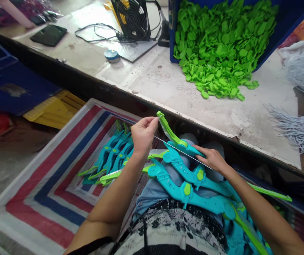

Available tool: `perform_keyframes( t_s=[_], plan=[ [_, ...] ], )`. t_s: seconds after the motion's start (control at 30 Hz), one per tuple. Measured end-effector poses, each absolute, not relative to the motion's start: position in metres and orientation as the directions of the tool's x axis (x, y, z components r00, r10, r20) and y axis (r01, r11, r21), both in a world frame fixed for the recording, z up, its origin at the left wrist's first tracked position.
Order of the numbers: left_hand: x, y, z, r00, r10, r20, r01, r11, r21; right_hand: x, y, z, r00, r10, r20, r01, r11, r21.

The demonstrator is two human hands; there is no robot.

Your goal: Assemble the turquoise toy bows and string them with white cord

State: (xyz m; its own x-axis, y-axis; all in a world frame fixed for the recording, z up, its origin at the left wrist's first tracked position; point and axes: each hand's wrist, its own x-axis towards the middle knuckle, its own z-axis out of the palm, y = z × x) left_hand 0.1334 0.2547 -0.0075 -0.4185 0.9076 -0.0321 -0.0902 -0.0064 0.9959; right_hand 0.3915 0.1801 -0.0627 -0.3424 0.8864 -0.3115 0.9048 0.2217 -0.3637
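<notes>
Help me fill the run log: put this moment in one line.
left hand: pinching white cord | right hand: holding green-and-turquoise piece | lap: similar pieces | tabletop: green parts, blue bin

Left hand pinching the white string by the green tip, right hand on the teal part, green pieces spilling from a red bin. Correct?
Not quite: in the head view the bin is blue, not red. The left hand pinches the white string by the green tip, the right hand is on the teal part, and green pieces spill from it.
</notes>
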Motion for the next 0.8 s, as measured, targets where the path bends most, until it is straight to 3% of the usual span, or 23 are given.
perform_keyframes(
  t_s=[0.27,0.4,0.5,0.6,0.7,0.8],
  plan=[
    [0.131,0.251,-0.019,-0.363,0.927,0.092,0.082,-0.066,0.994,0.384,0.163,-0.074,-0.371,0.894,-0.25,0.913,0.301,-0.276],
    [0.128,0.238,-0.023,-0.418,0.902,0.107,0.192,-0.028,0.981,0.378,0.166,-0.063,-0.388,0.92,-0.059,0.891,0.359,-0.277],
    [0.126,0.225,-0.022,-0.469,0.877,0.106,0.237,0.01,0.971,0.352,0.196,-0.037,-0.393,0.896,0.208,0.82,0.444,-0.362],
    [0.123,0.216,-0.021,-0.471,0.879,0.08,0.206,0.021,0.978,0.305,0.241,-0.01,-0.486,0.789,0.376,0.619,0.615,-0.489],
    [0.119,0.21,-0.023,-0.469,0.883,0.035,0.143,0.037,0.989,0.261,0.274,0.008,-0.602,0.688,0.405,0.445,0.711,-0.545],
    [0.115,0.207,-0.026,-0.472,0.882,0.01,0.105,0.045,0.993,0.238,0.282,0.015,-0.653,0.649,0.389,0.392,0.73,-0.56]
  ],
)
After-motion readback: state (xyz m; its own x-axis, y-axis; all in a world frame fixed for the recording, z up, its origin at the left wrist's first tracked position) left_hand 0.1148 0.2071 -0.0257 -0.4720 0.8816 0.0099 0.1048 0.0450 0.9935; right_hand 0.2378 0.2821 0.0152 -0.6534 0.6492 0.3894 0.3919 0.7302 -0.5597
